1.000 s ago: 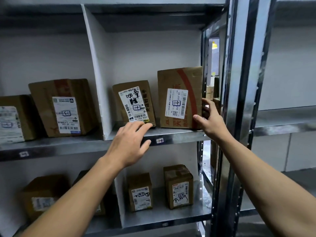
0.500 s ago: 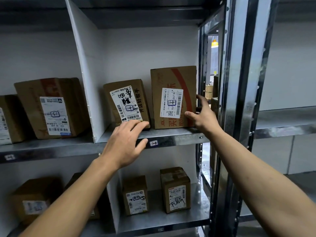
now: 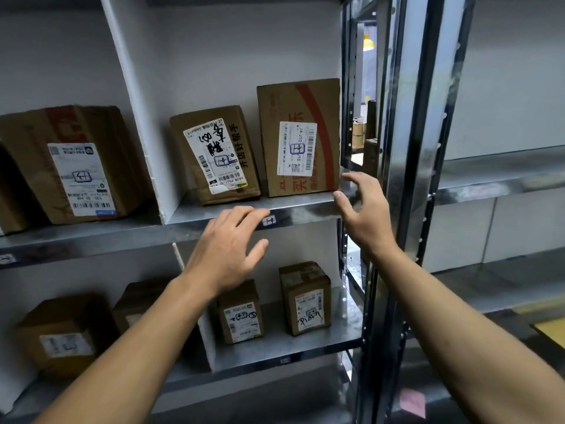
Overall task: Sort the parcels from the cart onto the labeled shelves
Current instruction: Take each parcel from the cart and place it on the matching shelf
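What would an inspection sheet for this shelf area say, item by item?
Surface: metal shelf, tag on its front edge.
Job's things: tall box upright; smaller box left of it; left-bay box; lower boxes on the shelf beneath.
Clutter: pink paper low at right.
Grippers: left hand open before shelf edge; right hand open by tall box's corner; both hold nothing.
Cables: nothing seen.
Surroundings: steel post right of the bay; grey wall.

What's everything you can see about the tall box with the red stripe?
The tall box is brown cardboard with a red stripe, red printing and a white barcode label. It stands upright on the shelf, at the right end, beside a smaller leaning box. The right hand hovers by its lower right corner; touching or not, I cannot tell.
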The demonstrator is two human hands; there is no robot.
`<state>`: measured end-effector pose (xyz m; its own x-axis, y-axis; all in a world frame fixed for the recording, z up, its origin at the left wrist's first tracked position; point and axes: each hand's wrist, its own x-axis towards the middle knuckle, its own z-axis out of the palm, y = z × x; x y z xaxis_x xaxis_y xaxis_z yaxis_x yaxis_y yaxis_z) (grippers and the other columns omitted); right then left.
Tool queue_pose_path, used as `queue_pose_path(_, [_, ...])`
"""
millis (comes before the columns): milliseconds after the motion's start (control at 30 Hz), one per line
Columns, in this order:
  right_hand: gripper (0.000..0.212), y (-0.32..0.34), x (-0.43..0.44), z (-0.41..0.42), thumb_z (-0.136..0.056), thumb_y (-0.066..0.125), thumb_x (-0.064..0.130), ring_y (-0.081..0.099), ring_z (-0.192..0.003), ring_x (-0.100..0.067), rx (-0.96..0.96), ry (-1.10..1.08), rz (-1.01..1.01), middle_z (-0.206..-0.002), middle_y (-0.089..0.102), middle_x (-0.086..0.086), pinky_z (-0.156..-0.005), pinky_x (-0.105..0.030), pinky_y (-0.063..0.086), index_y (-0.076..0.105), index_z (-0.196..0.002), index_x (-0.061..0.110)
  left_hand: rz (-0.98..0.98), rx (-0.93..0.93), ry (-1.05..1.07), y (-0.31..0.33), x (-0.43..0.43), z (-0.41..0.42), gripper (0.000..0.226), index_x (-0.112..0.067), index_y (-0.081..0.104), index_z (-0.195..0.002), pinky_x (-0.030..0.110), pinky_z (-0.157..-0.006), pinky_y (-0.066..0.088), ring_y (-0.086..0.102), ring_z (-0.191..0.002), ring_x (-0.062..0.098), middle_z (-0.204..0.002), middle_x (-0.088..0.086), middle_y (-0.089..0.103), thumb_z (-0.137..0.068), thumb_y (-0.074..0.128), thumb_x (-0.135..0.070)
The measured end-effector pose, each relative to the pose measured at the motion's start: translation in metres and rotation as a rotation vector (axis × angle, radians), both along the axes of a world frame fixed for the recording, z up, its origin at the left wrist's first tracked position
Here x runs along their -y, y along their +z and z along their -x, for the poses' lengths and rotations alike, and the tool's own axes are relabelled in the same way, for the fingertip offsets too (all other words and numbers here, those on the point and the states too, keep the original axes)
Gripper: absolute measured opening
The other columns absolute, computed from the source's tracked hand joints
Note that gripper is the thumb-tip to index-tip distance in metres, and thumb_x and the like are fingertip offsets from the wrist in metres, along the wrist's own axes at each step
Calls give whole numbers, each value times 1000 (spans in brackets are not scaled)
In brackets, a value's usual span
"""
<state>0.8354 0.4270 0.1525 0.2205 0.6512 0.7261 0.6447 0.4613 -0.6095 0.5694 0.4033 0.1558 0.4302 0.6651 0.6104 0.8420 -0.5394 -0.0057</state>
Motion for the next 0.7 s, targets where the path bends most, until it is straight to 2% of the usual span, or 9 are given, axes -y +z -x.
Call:
queue_pose_path(67, [38, -21, 17, 0, -94, 66, 26, 45, -129, -16, 61, -32, 3, -137, 52, -8, -110, -29, 34, 61, -129, 12, 14, -5, -33, -13, 4, -6, 56, -25, 45, -140, 41, -102, 41, 47, -118, 20, -132, -2, 51, -88, 41, -47])
queue_pose_path(167, [41, -59, 44, -3, -93, 65, 31, 47, -128, -24, 191, -98, 82, -134, 54, -10, -106, -28, 32, 62, -128, 12, 50, 5, -76, -38, 11, -19, 52, -22, 49, -136, 41, -98, 42, 48, -116, 22, -129, 0, 53, -88, 48, -41])
queue_pose_path(367, [43, -138, 115, -23, -91, 63, 37, 57, -111, -33, 448, -248, 314, -123, 61, -12, -92, -46, 53, 62, -125, 10, 220, -48, -148, -104, 32, -53, 49, -23, 47, -137, 41, -97, 41, 48, -116, 24, -130, 1, 53, -91, 53, -39])
queue_pose_path(467, [44, -172, 157, -39, -90, 62, 41, 59, -107, -33, 531, -328, 475, -120, 62, -11, -87, -45, 54, 62, -125, 13, 312, -84, -213, -140, 49, -76, 50, -23, 46, -139, 39, -98, 40, 46, -119, 23, -134, 0, 51, -92, 56, -36])
queue_pose_path(567, [45, -201, 201, -56, -91, 59, 46, 58, -107, -31, 583, -402, 638, -119, 61, -9, -86, -42, 53, 60, -125, 17, 388, -138, -306, -171, 67, -104, 49, -23, 47, -138, 40, -99, 39, 48, -118, 24, -131, 1, 52, -92, 57, -35])
queue_pose_path(700, [47, -230, 263, -79, -95, 52, 49, 55, -116, -30, 564, -515, 861, -129, 58, -8, -93, -42, 50, 55, -132, 20, 480, -217, -432, -203, 93, -150, 50, -24, 46, -139, 41, -101, 40, 48, -119, 26, -132, 0, 51, -92, 56, -36])
